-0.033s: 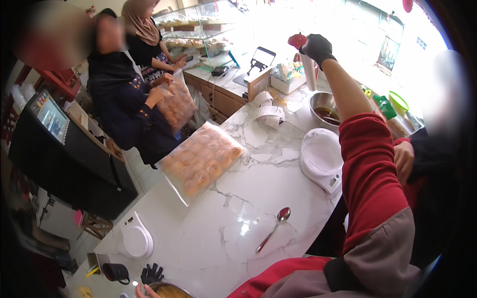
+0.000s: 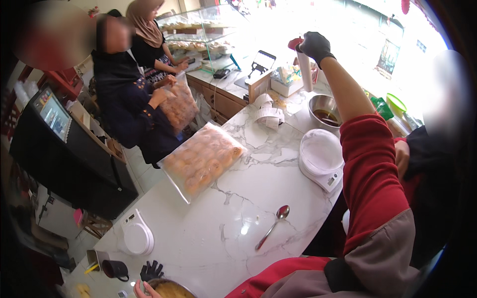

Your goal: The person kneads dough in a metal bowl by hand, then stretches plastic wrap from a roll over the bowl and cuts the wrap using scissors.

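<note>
Out at the far right of the counter, my right hand, in a black glove, is closed around the top of a tall white cylinder with a red end piece; its exact kind is unclear. Just beside its lower end stands a steel bowl with dark liquid. At the bottom left, my left hand, bare and mostly cut off by the frame, has its fingers at the rim of a bowl of yellowish contents. A loose black glove lies next to it.
On the marble counter are a spoon, a bag of round buns, a white scale with a bowl, another scale and a dark mug. Two people stand across, one holding a bag; another is at right.
My right hand has shifted slightly, and the red end piece is turned so less of it shows. My left hand's fingers have risen slightly into view. Both bowls stay put.
</note>
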Motion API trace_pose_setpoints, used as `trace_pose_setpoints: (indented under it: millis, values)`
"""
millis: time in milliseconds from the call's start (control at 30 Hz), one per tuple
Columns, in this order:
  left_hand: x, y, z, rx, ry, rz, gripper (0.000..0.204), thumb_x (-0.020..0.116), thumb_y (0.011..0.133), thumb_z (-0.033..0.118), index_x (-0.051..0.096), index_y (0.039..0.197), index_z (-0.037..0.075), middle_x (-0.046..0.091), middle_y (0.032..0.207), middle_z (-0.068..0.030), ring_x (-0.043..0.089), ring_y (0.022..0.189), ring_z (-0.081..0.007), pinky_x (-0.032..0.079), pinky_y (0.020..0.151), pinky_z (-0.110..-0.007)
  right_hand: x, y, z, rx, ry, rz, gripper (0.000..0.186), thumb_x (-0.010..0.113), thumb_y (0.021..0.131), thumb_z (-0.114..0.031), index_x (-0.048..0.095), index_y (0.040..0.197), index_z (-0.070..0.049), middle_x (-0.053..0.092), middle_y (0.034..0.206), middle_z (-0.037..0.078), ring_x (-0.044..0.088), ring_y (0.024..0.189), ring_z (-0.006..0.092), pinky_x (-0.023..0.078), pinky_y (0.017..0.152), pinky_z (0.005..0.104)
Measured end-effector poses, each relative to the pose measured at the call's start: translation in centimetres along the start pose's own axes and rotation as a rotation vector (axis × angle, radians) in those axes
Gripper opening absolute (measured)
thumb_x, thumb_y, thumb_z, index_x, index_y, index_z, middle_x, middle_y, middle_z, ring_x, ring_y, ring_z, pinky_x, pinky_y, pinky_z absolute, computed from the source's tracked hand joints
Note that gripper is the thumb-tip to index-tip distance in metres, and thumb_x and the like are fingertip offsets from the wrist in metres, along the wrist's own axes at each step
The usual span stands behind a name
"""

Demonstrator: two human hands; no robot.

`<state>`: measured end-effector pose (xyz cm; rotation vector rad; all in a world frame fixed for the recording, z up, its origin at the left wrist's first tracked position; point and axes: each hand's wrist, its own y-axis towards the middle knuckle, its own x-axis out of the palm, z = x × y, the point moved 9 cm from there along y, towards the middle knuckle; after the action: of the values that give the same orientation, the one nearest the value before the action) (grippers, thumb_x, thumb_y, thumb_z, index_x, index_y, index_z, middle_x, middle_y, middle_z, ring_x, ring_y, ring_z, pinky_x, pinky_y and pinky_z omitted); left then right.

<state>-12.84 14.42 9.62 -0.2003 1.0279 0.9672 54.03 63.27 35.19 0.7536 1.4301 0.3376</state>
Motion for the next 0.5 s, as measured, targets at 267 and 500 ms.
trace_pose_setpoints:
  millis: [267,500]
  values:
    - [-5.2,1.4,3.8,0.457,-0.343,0.056,0.018,0.053,0.084,0.008,0.055,0.096,-0.004,0.056,0.097,-0.0189,0.053,0.089,-0.0344,0.042,0.079,-0.038,-24.1,-9.8,-13.9,-0.513,0.332,0.248,0.04,0.066,0.069,-0.041,0.062,0.069,-0.001,0.06,0.07,0.013,0.058,0.066,0.0267,0.045,0.066,0.035]
    - [-12.1,-3.7,11.5,0.86,-0.665,-0.084,0.006,0.064,0.076,0.004,0.06,0.074,0.0,0.061,0.075,-0.0113,0.058,0.077,-0.0286,0.045,0.073,-0.034,-33.5,-28.1,-22.3,-1.067,0.774,-0.006,0.017,0.059,0.08,-0.017,0.063,0.081,0.0,0.058,0.07,0.006,0.054,0.063,0.0141,0.045,0.064,0.0284]
